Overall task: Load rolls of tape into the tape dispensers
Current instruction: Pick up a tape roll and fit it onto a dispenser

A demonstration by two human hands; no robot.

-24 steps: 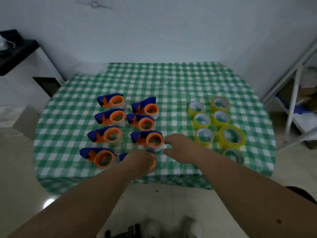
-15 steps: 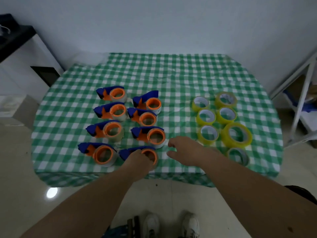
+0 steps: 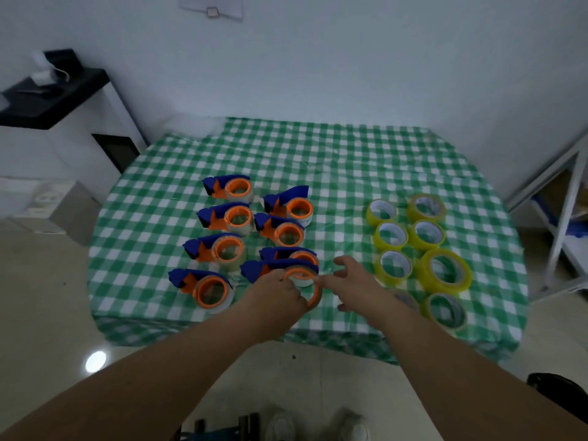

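Dispenser in left hand's grip, right hand loose alongside, yellow rolls beyond

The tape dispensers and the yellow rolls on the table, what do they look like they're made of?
The tape dispensers, including the one the left hand holds, look like moulded plastic: solid blue and orange, smooth, slightly shiny. The yellow rolls look like glossy translucent film tape, pale inside, perhaps on a card core. The tablecloth looks like thin wrinkled sheet, cloth or plastic unclear.

Bare, sleeveless forearms; pale shoes on the feet
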